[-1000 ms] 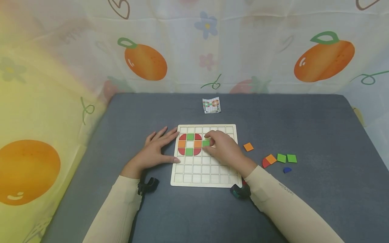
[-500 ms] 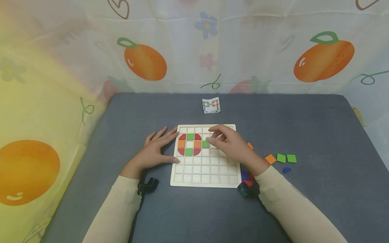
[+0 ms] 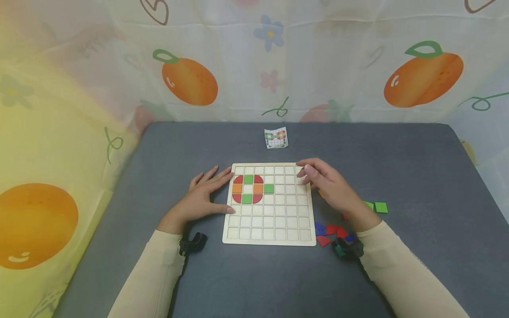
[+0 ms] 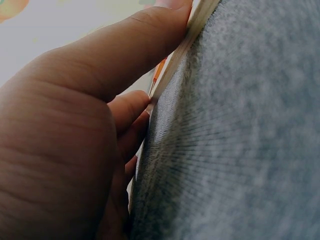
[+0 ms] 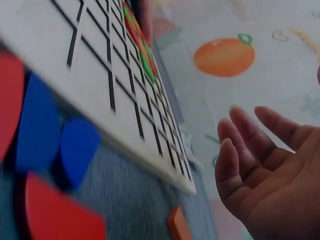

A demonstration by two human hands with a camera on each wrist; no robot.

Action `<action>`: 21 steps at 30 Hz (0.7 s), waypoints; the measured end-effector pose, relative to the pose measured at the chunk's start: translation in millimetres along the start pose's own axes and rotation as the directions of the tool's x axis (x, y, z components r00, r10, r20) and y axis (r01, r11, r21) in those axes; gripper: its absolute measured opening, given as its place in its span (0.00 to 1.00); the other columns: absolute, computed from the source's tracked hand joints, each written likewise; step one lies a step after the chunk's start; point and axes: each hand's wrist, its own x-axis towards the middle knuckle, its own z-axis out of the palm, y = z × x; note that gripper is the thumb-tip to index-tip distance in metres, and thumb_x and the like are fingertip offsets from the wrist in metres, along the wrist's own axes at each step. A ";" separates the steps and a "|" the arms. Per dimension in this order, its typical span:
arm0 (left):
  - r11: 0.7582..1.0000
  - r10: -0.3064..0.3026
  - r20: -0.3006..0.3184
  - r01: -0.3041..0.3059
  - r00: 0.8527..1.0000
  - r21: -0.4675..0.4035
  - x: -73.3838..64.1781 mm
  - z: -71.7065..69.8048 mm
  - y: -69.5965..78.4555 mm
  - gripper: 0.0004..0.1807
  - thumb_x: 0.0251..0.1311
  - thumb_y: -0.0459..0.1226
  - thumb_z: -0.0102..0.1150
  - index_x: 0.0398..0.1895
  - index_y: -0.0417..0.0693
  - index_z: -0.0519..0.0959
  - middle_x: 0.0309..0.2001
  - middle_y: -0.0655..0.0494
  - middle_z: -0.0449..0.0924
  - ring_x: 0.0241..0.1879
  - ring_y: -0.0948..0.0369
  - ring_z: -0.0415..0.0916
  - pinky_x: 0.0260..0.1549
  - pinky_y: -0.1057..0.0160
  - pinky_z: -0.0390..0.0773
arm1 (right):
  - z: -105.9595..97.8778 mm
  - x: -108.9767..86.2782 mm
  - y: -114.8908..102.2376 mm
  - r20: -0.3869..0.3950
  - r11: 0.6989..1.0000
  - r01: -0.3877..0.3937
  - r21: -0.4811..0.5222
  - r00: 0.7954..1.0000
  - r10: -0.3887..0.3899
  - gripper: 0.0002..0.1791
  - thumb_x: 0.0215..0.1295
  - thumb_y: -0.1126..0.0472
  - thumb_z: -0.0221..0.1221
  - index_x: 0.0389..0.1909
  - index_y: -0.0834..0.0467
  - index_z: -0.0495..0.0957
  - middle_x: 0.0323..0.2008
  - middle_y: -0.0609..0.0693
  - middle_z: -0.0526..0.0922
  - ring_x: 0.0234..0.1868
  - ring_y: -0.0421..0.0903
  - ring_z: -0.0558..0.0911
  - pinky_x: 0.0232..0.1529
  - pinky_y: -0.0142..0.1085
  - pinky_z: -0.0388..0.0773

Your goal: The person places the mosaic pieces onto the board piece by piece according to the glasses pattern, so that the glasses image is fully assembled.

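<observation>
A pale square board (image 3: 268, 236) with a grid of cells lies flat on the grey table. On its left part sits a ring of red, green and orange pieces, with a green square tile (image 3: 268, 188) just right of it. My left hand (image 3: 196, 203) rests at the board's left side, fingers spread; in the left wrist view the thumb (image 4: 145, 40) touches the board's edge. My right hand (image 3: 336, 190) is over the board's upper right corner, fingers loosely bent. The right wrist view shows that hand (image 5: 280, 175) holding nothing.
Right of the board lie red pieces (image 3: 331, 229), blue pieces (image 3: 320, 232) and green square tiles (image 3: 381, 207). An orange tile (image 3: 321, 193) is partly hidden by the right hand. Behind the board lies a small printed card (image 3: 276, 138). A fruit-patterned cloth (image 3: 238, 66) hangs behind the table.
My right hand has left the green tile, which stays in its cell, and moved right to the board's corner, its fingers opening. The left hand has not moved.
</observation>
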 end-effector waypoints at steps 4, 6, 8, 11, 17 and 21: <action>1.000 0.008 -0.002 -0.008 1.000 -0.002 -0.6 0.6 -1.4 0.62 0.53 0.63 0.83 0.88 0.60 0.61 0.87 0.64 0.52 0.87 0.51 0.35 0.76 0.35 0.31 | -12.2 -6.9 7.0 -0.024 1.000 0.019 0.016 1.000 -0.019 0.26 0.91 0.53 0.45 0.72 0.69 0.72 0.56 0.63 0.82 0.53 0.59 0.80 0.53 0.44 0.78; 1.000 0.010 -0.002 -0.010 1.000 0.000 -1.0 1.1 -1.7 0.62 0.53 0.63 0.82 0.88 0.60 0.61 0.87 0.63 0.52 0.87 0.51 0.35 0.76 0.35 0.31 | -18.3 -9.9 10.5 -0.037 0.999 0.025 0.029 0.999 -0.024 0.26 0.92 0.54 0.44 0.72 0.70 0.72 0.56 0.64 0.81 0.53 0.58 0.80 0.52 0.43 0.78; 1.000 0.010 -0.003 -0.010 1.000 0.002 -0.9 1.3 -1.6 0.62 0.53 0.63 0.82 0.88 0.61 0.61 0.87 0.64 0.52 0.87 0.52 0.35 0.76 0.36 0.31 | -24.9 -13.0 14.0 -0.052 0.999 0.025 0.024 0.998 -0.023 0.26 0.92 0.53 0.44 0.72 0.70 0.72 0.55 0.65 0.81 0.52 0.57 0.80 0.51 0.42 0.78; 1.000 0.012 -0.005 -0.012 1.000 0.002 -0.5 2.0 -2.3 0.62 0.53 0.63 0.83 0.88 0.61 0.61 0.87 0.64 0.52 0.87 0.52 0.35 0.76 0.36 0.31 | -35.4 -18.8 18.7 -0.080 1.000 0.017 0.014 0.997 -0.016 0.26 0.92 0.54 0.44 0.72 0.71 0.72 0.55 0.65 0.81 0.52 0.56 0.81 0.51 0.41 0.78; 1.000 0.010 -0.007 -0.010 1.000 0.008 0.1 3.0 -3.9 0.62 0.52 0.64 0.82 0.89 0.62 0.60 0.87 0.65 0.52 0.87 0.53 0.35 0.76 0.36 0.31 | -57.0 -31.1 31.4 -0.130 0.999 -0.028 -0.020 0.991 0.025 0.27 0.92 0.53 0.44 0.73 0.70 0.71 0.56 0.65 0.80 0.53 0.53 0.81 0.50 0.37 0.77; 1.000 0.005 -0.005 -0.005 1.000 0.003 0.0 1.7 -2.6 0.63 0.52 0.64 0.82 0.89 0.62 0.60 0.87 0.65 0.52 0.87 0.52 0.34 0.76 0.36 0.31 | -70.7 -34.5 41.9 -0.116 0.997 -0.054 -0.058 0.992 0.047 0.26 0.92 0.54 0.44 0.74 0.70 0.71 0.57 0.64 0.80 0.52 0.49 0.82 0.50 0.33 0.78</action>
